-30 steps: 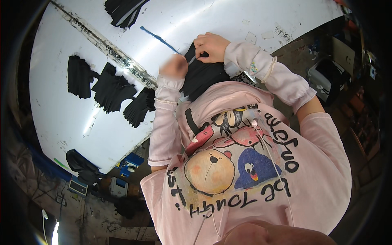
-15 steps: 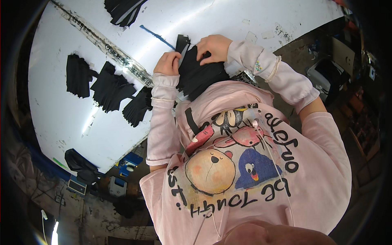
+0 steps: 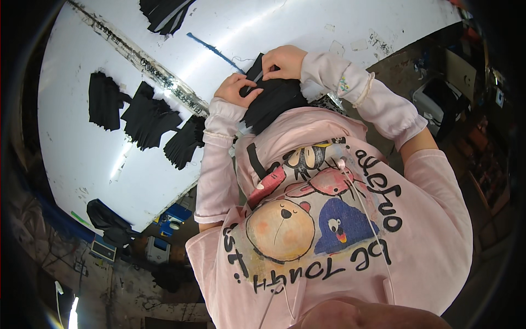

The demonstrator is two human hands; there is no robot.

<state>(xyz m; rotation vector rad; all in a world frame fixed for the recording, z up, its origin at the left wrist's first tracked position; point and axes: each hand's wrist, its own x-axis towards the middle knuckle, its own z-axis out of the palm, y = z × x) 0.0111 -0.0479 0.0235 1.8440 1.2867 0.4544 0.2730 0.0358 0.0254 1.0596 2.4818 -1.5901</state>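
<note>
A pile of black fabric pieces [image 3: 279, 103] lies at the table's near edge, against my front. On top of it, a black fabric piece with a grey strip [image 3: 256, 77] slants between my hands. My right hand [image 3: 285, 61] pinches its upper part with thumb and fingertips. My left hand [image 3: 235, 89] holds its lower left end, thumb and forefinger curved around the edge. Some fingertips are hidden by the cloth. A narrow blue strip [image 3: 213, 50] lies on the white table just beyond my left hand.
Several black fabric bundles lie on the white table [image 3: 71, 159] to the left, including one bundle [image 3: 104, 101]; another bundle [image 3: 166, 13] is at the far edge of view. A dark seam crosses the tabletop. A black bag-like thing [image 3: 108, 222] sits at the left near edge.
The strip-edged piece has come nearer and now slants over the pile. My left hand has shifted slightly right, its fingers more extended; my right hand has moved slightly left.
</note>
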